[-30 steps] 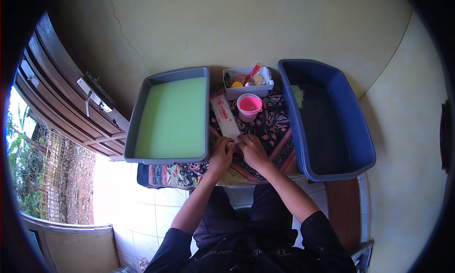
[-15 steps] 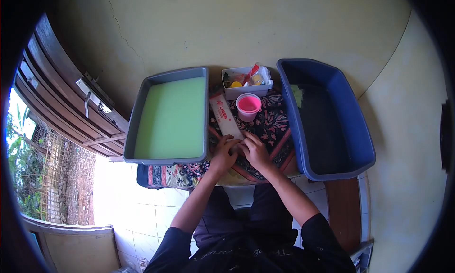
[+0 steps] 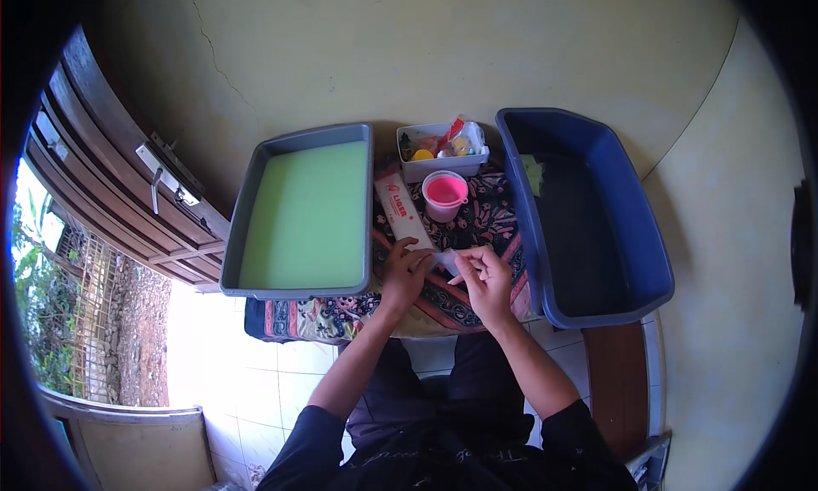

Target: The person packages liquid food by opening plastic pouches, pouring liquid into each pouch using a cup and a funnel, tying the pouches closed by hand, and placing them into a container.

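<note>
Between my two hands stretches a small, thin, see-through plastic piece (image 3: 446,260), which looks like a clear plastic bag. My right hand (image 3: 490,288) pinches its right side with thumb and fingertips. My left hand (image 3: 404,274) is closed at its left side, over the lower end of a long white pack (image 3: 398,203) with red "LIGER" lettering. That pack lies slanted on a dark patterned cloth (image 3: 490,203). Just beyond the hands stands a clear cup (image 3: 442,200) with a pink inside and a small pink loop at its rim.
A grey tray (image 3: 370,210) of pale green liquid stands at the left. To the right is a deep blue tub (image 3: 643,235) with a light green piece (image 3: 534,174) inside. A white box (image 3: 460,162) of small items sits at the back. An open wooden door (image 3: 128,176) is far left.
My right hand has moved right and turned, away from my left hand. The clear plastic now shows stretched between them.
</note>
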The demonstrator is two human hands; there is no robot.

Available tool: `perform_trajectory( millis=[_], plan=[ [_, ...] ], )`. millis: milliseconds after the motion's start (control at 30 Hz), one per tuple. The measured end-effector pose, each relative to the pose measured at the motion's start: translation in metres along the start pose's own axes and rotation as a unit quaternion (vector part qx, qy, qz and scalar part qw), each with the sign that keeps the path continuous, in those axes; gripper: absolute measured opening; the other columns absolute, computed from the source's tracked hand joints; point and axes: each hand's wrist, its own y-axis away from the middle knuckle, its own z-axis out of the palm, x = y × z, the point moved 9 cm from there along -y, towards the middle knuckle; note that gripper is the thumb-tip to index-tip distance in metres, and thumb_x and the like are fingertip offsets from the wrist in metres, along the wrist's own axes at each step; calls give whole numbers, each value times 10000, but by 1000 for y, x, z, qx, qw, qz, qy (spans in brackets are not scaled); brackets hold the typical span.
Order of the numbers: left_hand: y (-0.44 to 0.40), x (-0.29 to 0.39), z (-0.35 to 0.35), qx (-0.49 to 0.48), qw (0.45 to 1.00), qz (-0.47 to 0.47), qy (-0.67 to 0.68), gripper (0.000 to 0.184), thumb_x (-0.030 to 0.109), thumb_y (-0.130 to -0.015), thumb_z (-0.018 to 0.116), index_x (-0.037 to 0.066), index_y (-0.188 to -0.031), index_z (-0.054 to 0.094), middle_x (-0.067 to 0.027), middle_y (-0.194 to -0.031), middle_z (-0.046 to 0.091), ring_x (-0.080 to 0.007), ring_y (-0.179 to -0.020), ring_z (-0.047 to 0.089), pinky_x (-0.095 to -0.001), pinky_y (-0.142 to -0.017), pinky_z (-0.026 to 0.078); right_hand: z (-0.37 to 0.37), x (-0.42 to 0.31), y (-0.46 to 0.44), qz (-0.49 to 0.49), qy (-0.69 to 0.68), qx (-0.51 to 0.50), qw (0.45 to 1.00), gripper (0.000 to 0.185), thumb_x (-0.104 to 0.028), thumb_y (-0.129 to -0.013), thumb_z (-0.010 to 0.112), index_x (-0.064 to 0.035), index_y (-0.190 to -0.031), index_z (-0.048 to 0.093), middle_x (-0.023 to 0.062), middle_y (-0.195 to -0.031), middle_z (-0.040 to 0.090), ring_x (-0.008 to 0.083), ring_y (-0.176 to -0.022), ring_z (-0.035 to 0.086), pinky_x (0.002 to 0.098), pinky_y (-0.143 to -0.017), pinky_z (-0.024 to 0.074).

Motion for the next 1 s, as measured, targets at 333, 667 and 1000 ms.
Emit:
perform_trajectory(
  millis=[333, 667, 1000],
  plan=[
    [-13, 43, -13, 22, 984, 59, 168, 76, -13, -825, 649, 17, -892, 666, -64, -901, 592, -127, -707, 549, -257, -612, 436, -5, 0, 21, 68, 5, -43, 997, 117, -46, -892, 639, 67, -884, 614, 100, -805, 680, 133, -765, 672, 241, -694, 542],
    [43, 43, 13, -140, 821, -188, 521, 531, 433, -1019, 299, -15, -1130, 562, -179, -1031, 653, -218, -840, 663, -265, -625, 521, 3, -65, 16, -109, 105, -38, 988, 65, 16, -838, 643, 40, -887, 608, 135, -885, 679, 187, -808, 681, 268, -696, 538],
    [16, 46, 3, -84, 839, -210, 495, 196, 72, -962, 507, -19, -1098, 614, -82, -1002, 668, -106, -855, 616, -247, -779, 493, 28, -58, 40, -82, 178, -146, 970, 100, -75, -819, 693, -2, -818, 625, 90, -706, 648, 173, -599, 648, 261, -581, 500]
  ],
)
